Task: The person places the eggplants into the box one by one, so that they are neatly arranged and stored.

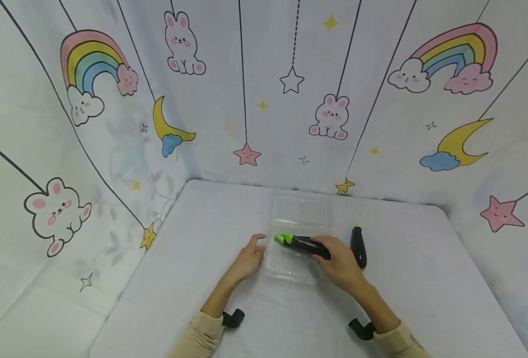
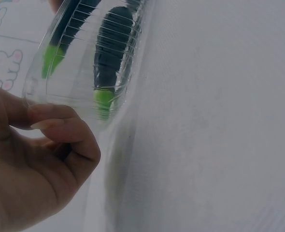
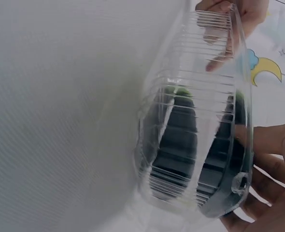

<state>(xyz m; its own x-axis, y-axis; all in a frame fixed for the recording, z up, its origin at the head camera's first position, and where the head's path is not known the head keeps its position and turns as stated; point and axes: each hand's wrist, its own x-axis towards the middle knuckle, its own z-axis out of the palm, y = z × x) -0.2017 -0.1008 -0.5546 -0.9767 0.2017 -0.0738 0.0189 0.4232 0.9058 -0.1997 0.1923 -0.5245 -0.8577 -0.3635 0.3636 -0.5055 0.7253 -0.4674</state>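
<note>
A clear plastic container (image 1: 290,266) sits on the white counter (image 1: 219,223), its transparent lid (image 1: 301,211) folded back at the container's far side, out of the way of the top. The right hand (image 1: 341,263) grasps a dark eggplant (image 1: 306,244) over the container's right part, green cap toward the container's left; whether it touches the bottom I cannot tell. That hand covers the eggplant's thick end and the container's right edge. The left hand (image 1: 249,259) pinches the container's left rim between thumb and finger. A second eggplant (image 2: 112,48) lies inside the container, and a spare eggplant (image 1: 358,248) rests on the counter right of the container. Beyond the container hangs a printed cloth (image 1: 210,99).
</note>
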